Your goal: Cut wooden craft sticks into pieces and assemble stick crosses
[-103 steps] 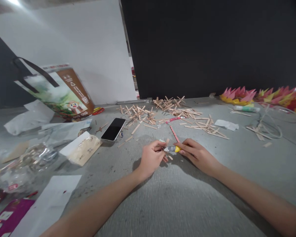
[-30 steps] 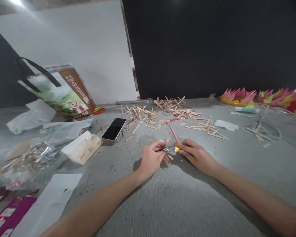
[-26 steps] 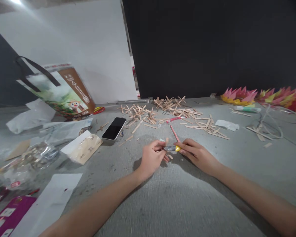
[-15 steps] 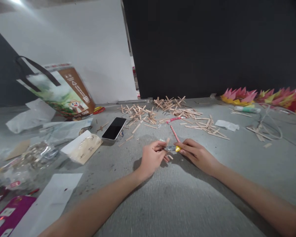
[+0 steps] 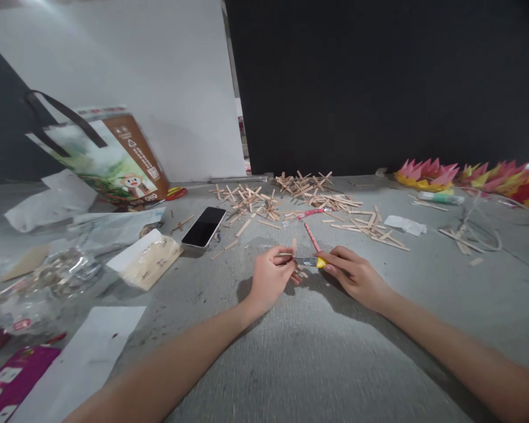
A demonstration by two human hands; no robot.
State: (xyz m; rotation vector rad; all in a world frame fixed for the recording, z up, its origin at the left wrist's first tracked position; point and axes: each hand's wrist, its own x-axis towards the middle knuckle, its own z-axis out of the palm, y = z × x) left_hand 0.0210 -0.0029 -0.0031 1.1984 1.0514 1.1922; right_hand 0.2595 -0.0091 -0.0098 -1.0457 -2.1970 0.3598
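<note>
Wooden stick: stands more upright than half a second ago, while the yellow-ended tool sits slightly farther right.
Surroundings: heaped sticks lie beyond both hands, a phone to their left; a pink striped rod points at the right hand.
Left hand: pinches the stick at its fingertips.
Right hand: pinches the tool's yellow end, grey front facing the stick.
Hard to see: the stick's lower part (fingers cover it); rod contact is unclear.

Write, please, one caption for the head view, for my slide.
Left hand grips a craft stick and right hand a yellow knife, with crossed wooden sticks piled beyond on the gray surface.
</note>
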